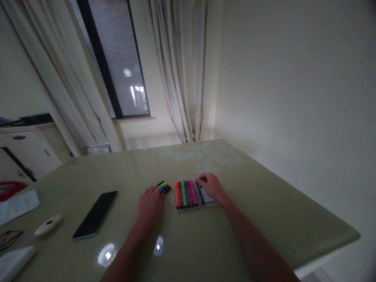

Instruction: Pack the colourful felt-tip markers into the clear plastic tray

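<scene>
A clear plastic case [188, 209] lies unfolded on the table, a row of orange, red, green and pink markers [187, 194] in its left half. In the right half a dark green marker [200, 194] lies along the inner edge. My right hand [210, 185] is over that half, thumb and forefinger pinched at this marker's far end. To the left of the case, my left hand [150, 204] is curled over a small bunch of loose markers [164, 187] in black, yellow and blue. Their ends stick out past the fingers, and the rest is hidden beneath them.
A black phone [95, 214] lies on the table [182, 250] to the left. Beyond it are a pale oval object [48, 225], a white cloth-like item [19, 206] and a white box-shaped thing [17, 260]. The wall [293, 98] runs along the table's right side.
</scene>
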`<state>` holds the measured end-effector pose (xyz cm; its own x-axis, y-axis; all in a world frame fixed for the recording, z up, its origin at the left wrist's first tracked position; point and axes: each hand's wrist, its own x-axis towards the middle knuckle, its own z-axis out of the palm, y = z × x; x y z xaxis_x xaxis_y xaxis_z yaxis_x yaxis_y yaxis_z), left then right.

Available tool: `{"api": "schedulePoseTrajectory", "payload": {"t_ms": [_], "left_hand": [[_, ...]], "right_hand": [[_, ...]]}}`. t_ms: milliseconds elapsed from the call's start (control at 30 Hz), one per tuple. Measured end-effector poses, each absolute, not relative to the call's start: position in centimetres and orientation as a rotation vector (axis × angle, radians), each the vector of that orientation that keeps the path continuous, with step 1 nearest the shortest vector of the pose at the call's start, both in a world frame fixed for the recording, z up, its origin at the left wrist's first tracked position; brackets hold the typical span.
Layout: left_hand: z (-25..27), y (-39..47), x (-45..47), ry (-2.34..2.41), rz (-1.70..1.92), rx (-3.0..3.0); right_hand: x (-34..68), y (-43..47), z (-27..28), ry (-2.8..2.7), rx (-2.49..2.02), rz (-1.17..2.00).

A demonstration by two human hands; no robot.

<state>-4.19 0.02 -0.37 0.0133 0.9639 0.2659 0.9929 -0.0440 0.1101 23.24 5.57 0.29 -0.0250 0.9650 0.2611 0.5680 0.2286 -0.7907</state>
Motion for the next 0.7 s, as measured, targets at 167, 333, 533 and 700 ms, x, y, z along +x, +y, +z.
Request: {"api": "schedulePoseTrajectory", "payload": {"t_ms": [167, 333, 533, 700], "left_hand": [[-0.2, 0.3, -2.7, -2.103, -0.970, -2.274], [-0.1, -0.7, 0.6, -1.931, -1.636, -2.572], [-0.2, -1.5, 1.6, -1.922, -1.818, -2.765], [-0.3, -1.7, 1.7, -1.898, -1.814, -2.785]], "right_hand": [[21.4, 4.8, 0.3, -1.723, -1.257, 0.815], [19.0, 3.4, 0.8, -1.663, -0.973, 1.183], [18.9, 3.6, 1.0, -1.385, -0.965, 1.344], [19.2, 3.9, 0.9, -1.310, -0.946, 1.415]]}}
